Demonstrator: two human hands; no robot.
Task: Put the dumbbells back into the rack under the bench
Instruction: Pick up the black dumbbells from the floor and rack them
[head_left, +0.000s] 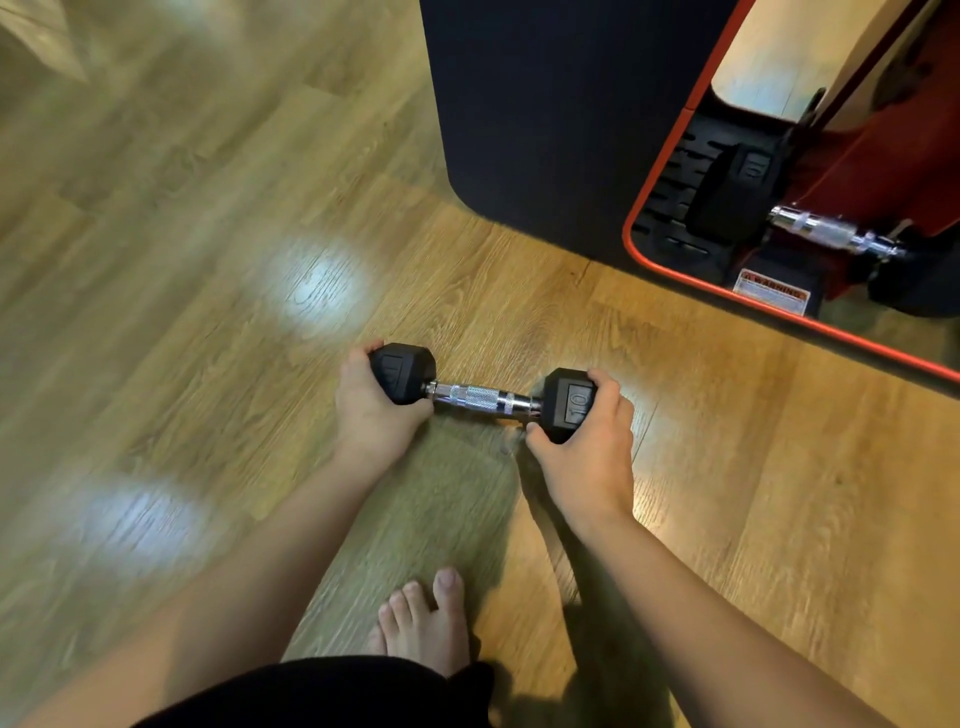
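1. Because the dumbbell is held by its two hex heads and not by the knurled handle, it spans the gap between both hands, low above the wood floor; whether it touches the floor cannot be told
2. The left hand curls round the left head, and the right hand curls round the head marked 10, thumb below and fingers over the top
3. Ahead and to the right of the right hand, the red-framed rack sits under the dark bench, with a second dumbbell already lying in it
4. A grip on the smooth heads could slip, and the weight would likely drop near the bare foot just behind the hands
5. Swinging it in at an angle may knock the stored dumbbell or catch the red frame
6. The rack's far side is cut off at the frame edge, so free slots are hard to judge, and the warning label is too blurred to read
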